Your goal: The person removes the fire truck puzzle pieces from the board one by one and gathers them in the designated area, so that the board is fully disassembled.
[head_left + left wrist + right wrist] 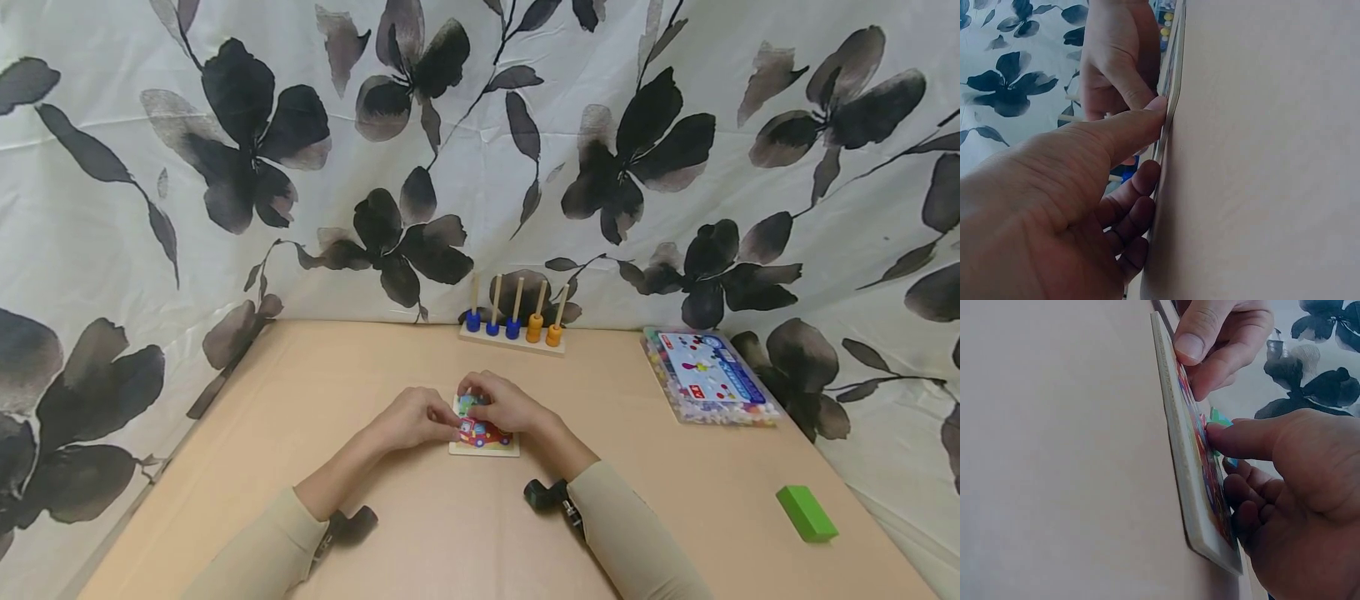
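Note:
A small picture puzzle board [483,452] with a red vehicle [474,432] on it lies flat on the table between the hands. At its left edge, my left hand [422,417] holds the board, thumb on the face and the other fingers curled beside it. My right hand [513,404] reaches over the board's upper right part and pinches a green and blue puzzle piece [1220,417] between thumb and fingers. That piece stands tilted up from the board in the right wrist view. The right hand covers part of the picture.
Behind the board stands a wooden peg stand [512,337] with blue and orange rings. A clear box of colourful beads [712,379] lies at the right back, and a green block [807,514] near the right edge. Patterned cloth [525,167] hangs along the table's back.

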Motion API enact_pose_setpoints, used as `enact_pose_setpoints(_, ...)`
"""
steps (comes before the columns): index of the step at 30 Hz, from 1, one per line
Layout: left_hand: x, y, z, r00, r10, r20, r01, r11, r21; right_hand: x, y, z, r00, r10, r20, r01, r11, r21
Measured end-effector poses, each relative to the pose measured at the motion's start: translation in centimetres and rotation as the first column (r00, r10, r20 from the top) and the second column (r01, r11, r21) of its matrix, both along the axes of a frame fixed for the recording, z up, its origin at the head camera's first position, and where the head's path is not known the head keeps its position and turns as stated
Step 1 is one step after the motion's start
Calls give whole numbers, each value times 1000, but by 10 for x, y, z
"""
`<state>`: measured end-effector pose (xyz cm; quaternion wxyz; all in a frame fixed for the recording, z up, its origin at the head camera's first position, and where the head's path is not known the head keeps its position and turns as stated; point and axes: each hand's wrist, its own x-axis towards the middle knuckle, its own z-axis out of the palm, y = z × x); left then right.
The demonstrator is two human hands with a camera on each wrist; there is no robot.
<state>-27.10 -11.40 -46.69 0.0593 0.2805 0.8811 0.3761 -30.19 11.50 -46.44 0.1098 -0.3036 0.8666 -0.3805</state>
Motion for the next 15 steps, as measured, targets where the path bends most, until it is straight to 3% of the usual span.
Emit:
enact_pose_setpoints(7, 1, 0, 1, 1000, 1, 23, -2, 1000, 13, -5, 7, -8, 1000, -9, 21, 12, 992, -126)
enact_pose_setpoints(15, 1, 1, 2, 1000, 0, 29, 0, 1000, 13, -8, 11, -9, 1000, -10, 23, 13, 987, -162)
